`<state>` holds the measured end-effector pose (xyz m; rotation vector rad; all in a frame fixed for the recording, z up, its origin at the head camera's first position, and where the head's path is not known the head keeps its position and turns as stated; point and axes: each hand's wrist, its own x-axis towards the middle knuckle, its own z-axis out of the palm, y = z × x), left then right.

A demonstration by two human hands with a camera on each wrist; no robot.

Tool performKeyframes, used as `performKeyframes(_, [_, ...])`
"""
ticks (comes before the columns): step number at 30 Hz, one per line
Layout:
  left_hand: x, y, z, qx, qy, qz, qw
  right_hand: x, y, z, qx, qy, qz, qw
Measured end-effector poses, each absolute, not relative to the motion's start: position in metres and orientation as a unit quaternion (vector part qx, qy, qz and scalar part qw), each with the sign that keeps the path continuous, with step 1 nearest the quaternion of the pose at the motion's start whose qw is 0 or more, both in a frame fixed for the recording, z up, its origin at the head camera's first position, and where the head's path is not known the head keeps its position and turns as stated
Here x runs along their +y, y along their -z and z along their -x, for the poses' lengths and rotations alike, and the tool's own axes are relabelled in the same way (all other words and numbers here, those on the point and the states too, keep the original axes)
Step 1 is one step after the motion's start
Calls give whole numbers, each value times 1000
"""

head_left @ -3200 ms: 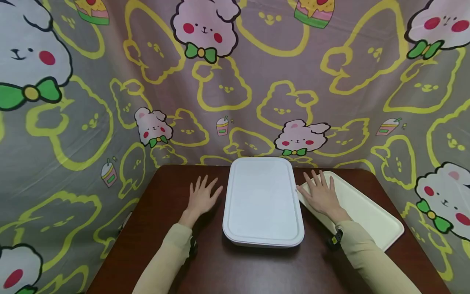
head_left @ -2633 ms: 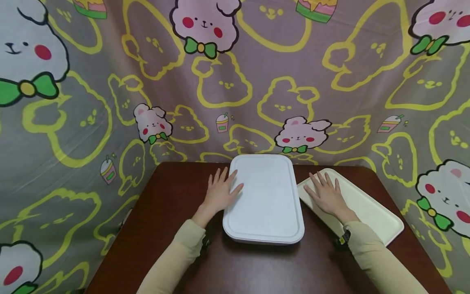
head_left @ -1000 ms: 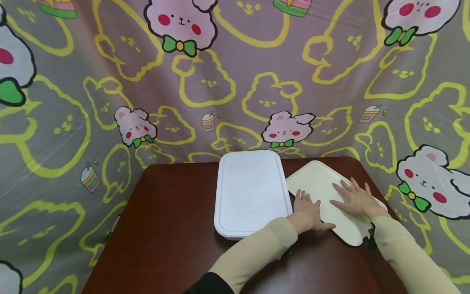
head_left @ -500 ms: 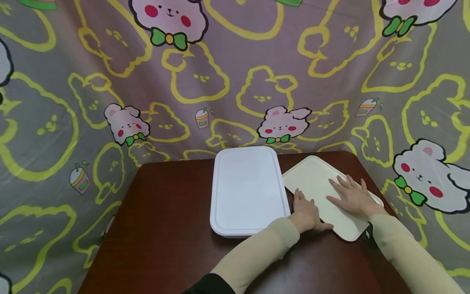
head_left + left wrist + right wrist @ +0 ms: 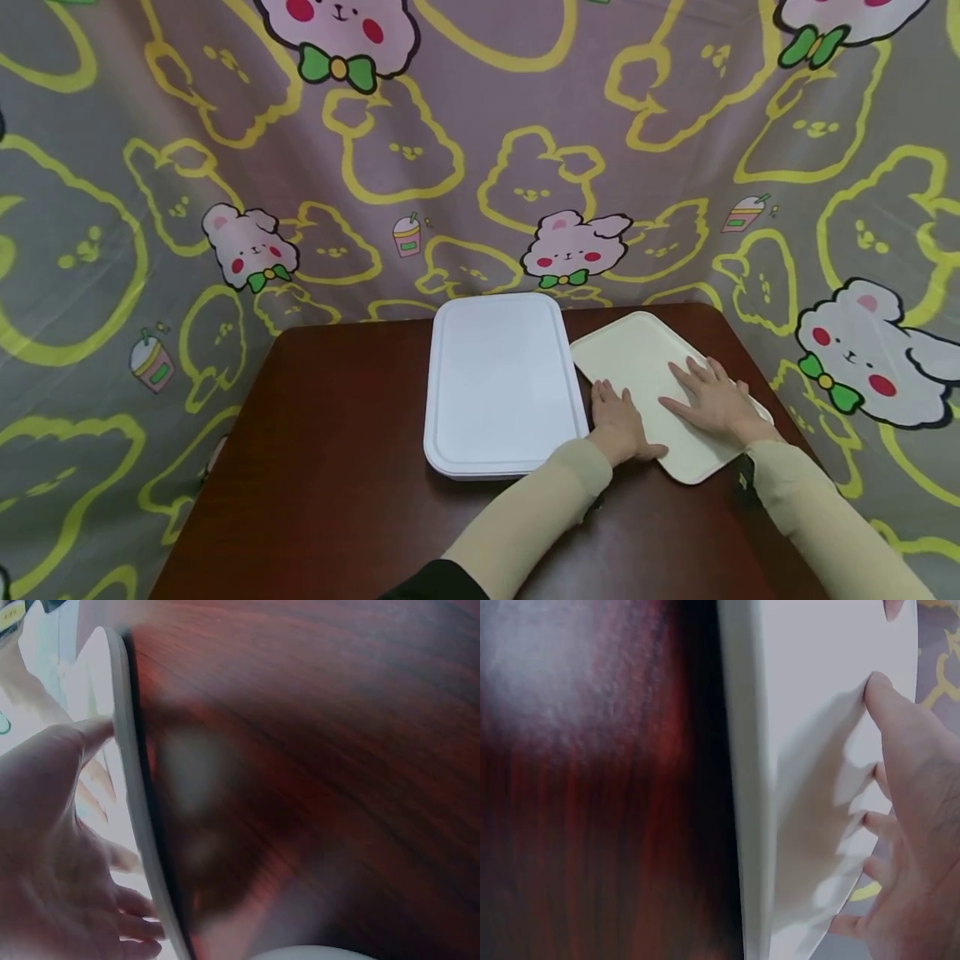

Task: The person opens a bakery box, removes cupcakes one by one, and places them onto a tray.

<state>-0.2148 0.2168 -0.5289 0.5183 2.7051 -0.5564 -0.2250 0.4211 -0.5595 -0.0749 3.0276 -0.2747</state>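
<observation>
A cream tray (image 5: 637, 350) lies slanted on the right of the brown table, flat face up. At its left edge rests my left hand (image 5: 618, 425), thumb spread from the fingers; in the left wrist view, the thumb of the left hand (image 5: 45, 847) touches the tray rim (image 5: 139, 802). My right hand (image 5: 712, 404) is on the tray with fingers spread. In the right wrist view, several fingertips of the right hand (image 5: 922, 810) press on the tray's surface (image 5: 817, 667). Beside the tray stands a white lidded box (image 5: 502, 375), which neither hand grips.
The dark wooden table (image 5: 337, 433) runs beneath everything. A patterned curtain (image 5: 457, 108) with cartoon rabbits hangs behind the table and along both sides. My left sleeve (image 5: 525, 517) passes close to the box's near right corner.
My left hand has crossed over from the box's left side to the tray's left edge. The right hand has slid right across the tray, whose near end has swung left. The view has turned right.
</observation>
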Motion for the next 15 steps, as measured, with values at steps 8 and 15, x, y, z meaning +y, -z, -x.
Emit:
performKeyframes(8, [215,537,219,959,178,-157,155,415,559,223,992,108,2,60])
performKeyframes(15, [214,539,223,961,152,-159,167,412,557,223,993,95,-7,64])
